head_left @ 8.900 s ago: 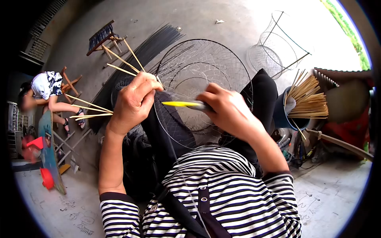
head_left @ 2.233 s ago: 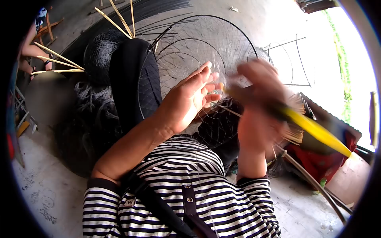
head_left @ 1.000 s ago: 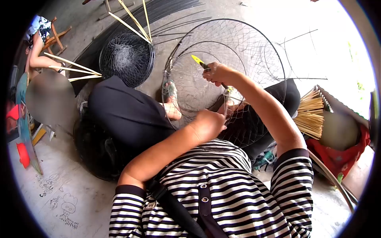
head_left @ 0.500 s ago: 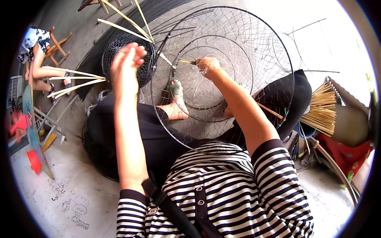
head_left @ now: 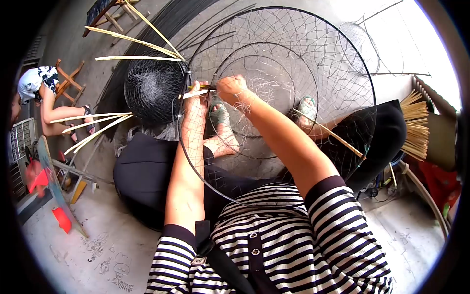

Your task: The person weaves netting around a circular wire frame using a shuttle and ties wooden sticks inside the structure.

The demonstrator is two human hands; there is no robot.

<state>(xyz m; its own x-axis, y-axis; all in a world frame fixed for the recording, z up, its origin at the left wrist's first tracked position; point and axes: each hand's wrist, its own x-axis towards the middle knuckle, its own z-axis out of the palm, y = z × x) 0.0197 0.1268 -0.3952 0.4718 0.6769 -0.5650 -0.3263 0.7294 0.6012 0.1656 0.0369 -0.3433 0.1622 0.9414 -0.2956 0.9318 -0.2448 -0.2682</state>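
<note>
Bare hands meet at the left edge of a large round netted frame (head_left: 274, 83), balanced across the lap of a seated worker, in the head-worn view from a concrete-floored room. The left hand (head_left: 195, 104), reaching up behind the mesh, has its fingers closed around a short pale stick (head_left: 192, 94) beside the dark rim. The right hand (head_left: 231, 88), inside the circle of the frame, is curled tightly and appears to grip a slim yellow-and-dark tool (head_left: 199, 87), its tip pointing toward the left fingers; the palm and much of the grip are turned out of sight. The step in hand looks like close work with the tool where stick and rim come together, and the next move would seem to call for a firm left hold and a tool kept clear of the fingertips. Another stick (head_left: 340, 141) lies across the frame's right side. To the left stands a smaller netted basket (head_left: 154, 83) flanked by splayed sticks (head_left: 100, 119); beyond, another person (head_left: 45, 95) sits. A bundle of sticks (head_left: 415, 125) fans out behind the right knee.
</note>
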